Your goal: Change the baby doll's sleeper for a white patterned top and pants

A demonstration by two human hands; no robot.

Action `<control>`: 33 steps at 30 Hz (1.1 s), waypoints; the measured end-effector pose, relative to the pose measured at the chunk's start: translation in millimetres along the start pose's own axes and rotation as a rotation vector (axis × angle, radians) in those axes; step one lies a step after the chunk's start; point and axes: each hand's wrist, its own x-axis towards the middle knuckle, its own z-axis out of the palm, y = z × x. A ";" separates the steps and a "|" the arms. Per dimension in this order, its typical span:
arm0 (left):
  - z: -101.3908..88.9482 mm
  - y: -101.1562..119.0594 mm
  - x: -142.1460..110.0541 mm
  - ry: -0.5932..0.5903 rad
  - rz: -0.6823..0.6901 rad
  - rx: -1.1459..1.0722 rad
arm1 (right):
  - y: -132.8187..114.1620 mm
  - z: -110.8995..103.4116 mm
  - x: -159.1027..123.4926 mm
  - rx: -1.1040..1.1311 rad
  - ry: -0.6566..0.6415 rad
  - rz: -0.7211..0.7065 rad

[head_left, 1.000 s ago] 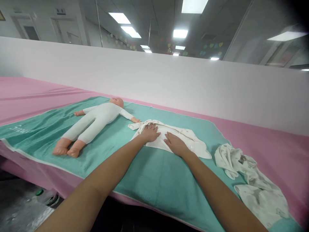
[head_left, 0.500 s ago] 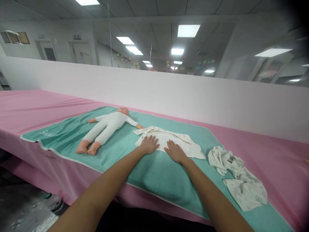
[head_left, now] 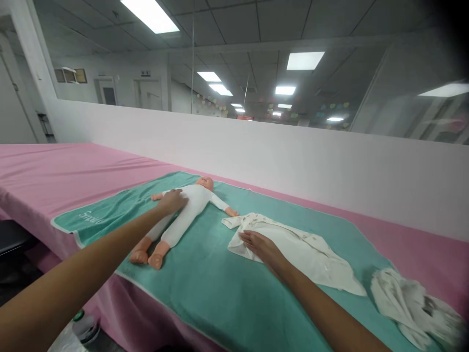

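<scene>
A baby doll (head_left: 194,199) in a white bodysuit lies face up on a green towel (head_left: 220,288), its feet towards me. My left hand (head_left: 173,200) rests on the doll's belly with its fingers laid out, partly covering the torso. To the doll's right a white baby garment with a small print (head_left: 293,242) is spread on the towel, one sleeve near the doll's hand. My right hand (head_left: 264,247) lies over the left part of this garment, fingers stretched out and palm down.
A crumpled white printed cloth (head_left: 410,303) lies at the right on the towel's edge. Pink cloth (head_left: 66,171) covers the table. A white wall (head_left: 256,146) with a glass panel runs behind it. Below the table's left front stands a bottle (head_left: 85,326).
My left hand has gone from the garment to the doll's belly. My right hand has shifted to the garment's left part. The view has turned a little left.
</scene>
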 end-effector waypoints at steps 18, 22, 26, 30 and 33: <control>8.9 -19.1 5.9 -0.230 -0.539 -0.995 | 22.5 130.7 205.9 0.770 0.090 -0.230; -4.5 26.5 -25.8 -0.224 -0.391 -1.130 | -11.3 113.8 160.1 0.777 0.053 -0.306; 1.8 88.9 -67.0 -0.291 -0.250 -1.272 | -39.8 79.5 87.0 0.742 0.083 -0.361; 38.8 162.4 -107.2 -0.400 -0.133 -1.365 | -54.3 21.6 6.2 0.691 0.188 -0.247; 78.7 214.0 -129.5 -0.440 -0.123 -1.403 | -53.2 -26.6 -44.5 0.652 0.275 -0.110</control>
